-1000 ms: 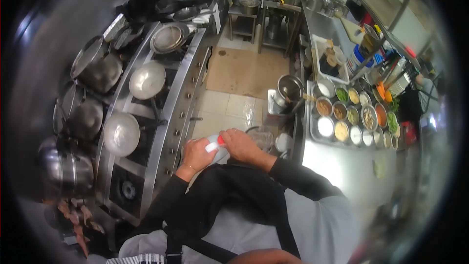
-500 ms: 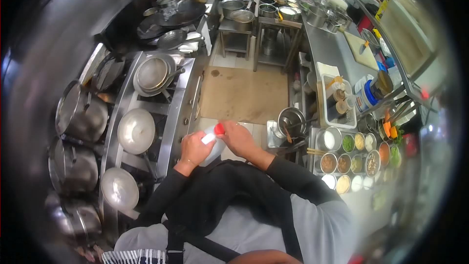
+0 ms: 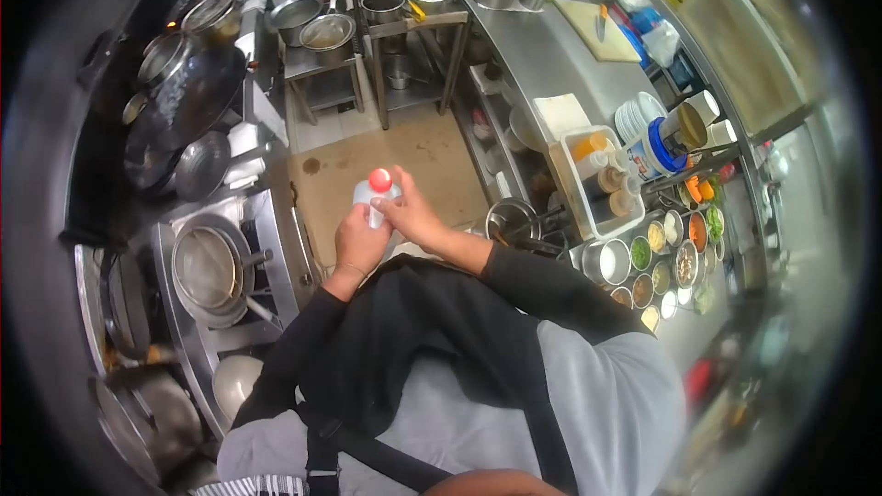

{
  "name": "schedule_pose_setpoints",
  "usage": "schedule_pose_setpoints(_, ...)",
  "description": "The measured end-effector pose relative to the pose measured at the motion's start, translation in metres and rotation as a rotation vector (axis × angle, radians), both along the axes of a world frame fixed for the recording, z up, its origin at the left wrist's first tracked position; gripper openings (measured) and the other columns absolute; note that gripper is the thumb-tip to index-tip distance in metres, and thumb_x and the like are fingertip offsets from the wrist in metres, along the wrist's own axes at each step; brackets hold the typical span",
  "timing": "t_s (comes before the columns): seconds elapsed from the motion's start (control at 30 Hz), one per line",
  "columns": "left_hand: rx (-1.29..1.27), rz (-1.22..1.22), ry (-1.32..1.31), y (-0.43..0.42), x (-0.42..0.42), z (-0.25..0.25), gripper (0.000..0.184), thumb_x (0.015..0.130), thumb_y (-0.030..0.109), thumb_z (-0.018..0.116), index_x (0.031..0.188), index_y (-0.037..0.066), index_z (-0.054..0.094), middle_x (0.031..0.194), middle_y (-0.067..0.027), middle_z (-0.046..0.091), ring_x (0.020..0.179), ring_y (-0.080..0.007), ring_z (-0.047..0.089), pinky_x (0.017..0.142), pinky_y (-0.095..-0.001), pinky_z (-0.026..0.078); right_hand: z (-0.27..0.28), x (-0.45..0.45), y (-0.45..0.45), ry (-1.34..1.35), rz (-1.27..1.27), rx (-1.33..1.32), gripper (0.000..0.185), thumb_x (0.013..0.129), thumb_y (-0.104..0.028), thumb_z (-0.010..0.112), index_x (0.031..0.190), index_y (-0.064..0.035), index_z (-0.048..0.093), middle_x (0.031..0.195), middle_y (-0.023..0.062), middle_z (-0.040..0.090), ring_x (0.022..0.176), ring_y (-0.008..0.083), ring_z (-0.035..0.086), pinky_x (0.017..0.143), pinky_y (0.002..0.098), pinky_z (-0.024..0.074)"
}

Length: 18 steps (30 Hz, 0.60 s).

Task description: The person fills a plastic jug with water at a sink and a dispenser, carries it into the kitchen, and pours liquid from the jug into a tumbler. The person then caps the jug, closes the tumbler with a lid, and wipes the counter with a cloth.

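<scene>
In front of my apron I hold a translucent white plastic jug (image 3: 363, 193) with a round red cap (image 3: 379, 180). My left hand (image 3: 360, 241) is closed around the jug's near left side. My right hand (image 3: 411, 219) grips it from the right, thumb across its near side and fingers beside the cap. The cap sits at the jug's top, and most of the jug's lower body is hidden by my hands.
On the left a stove (image 3: 276, 248) bears pans and strainers (image 3: 207, 266). To the right, a counter holds a bin of squeeze bottles (image 3: 597, 174) and several ingredient tins (image 3: 606, 262). A steel pot (image 3: 514, 220) stands near my right forearm. Brown matting (image 3: 413, 152) covers the floor ahead.
My view has turned right and shifted forward. The jug has risen and its red cap now shows whole; my right hand's fingers have moved from over the cap to beside it.
</scene>
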<state>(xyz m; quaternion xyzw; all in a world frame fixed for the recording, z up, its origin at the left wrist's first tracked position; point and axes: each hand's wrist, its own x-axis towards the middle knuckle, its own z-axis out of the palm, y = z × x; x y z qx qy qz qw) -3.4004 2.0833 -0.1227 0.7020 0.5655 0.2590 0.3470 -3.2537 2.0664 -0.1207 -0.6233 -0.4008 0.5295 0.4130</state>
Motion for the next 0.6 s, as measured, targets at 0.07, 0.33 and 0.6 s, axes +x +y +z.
schedule_pose_setpoints(0.07,0.010,-0.102,0.037,0.029,0.018,0.007,0.037,0.084,0.033,0.081,0.096,-0.001,0.070,0.084,-0.0215,0.073,0.077,-0.0366,0.071,0.070,-0.0428,0.054,-0.012,0.006,0.030,0.056,-0.159,0.029,0.088,0.098,-0.018,0.076,0.166,-0.0067,0.022,0.102,0.0122,0.067,0.092,0.0186,0.066,0.079,0.0328,0.0565)
schedule_pose_setpoints(0.33,0.152,-0.480,-0.024,0.150,0.055,-0.009,0.034,0.088,0.025,0.074,0.118,0.009,0.077,0.101,-0.0174,0.076,0.093,-0.0399,0.072,0.083,-0.0447,0.057,-0.098,0.091,0.130,0.080,-0.364,-0.066,0.073,0.090,-0.007,0.075,0.155,-0.0132,0.044,0.111,0.0141,0.068,0.100,0.0214,0.065,0.088,0.0354,0.0548)
schedule_pose_setpoints(0.6,-0.091,-0.217,0.328,0.266,0.059,-0.096,0.039,0.086,0.024,0.076,0.119,0.003,0.075,0.110,-0.0209,0.072,0.108,-0.0396,0.067,0.098,-0.0460,0.054,-0.146,0.220,0.228,-0.354,-0.258,-0.097,0.073,0.087,-0.021,0.076,0.153,-0.0191,0.045,0.121,0.0210,0.071,0.112,0.0389,0.069,0.096,0.0482,0.0533)
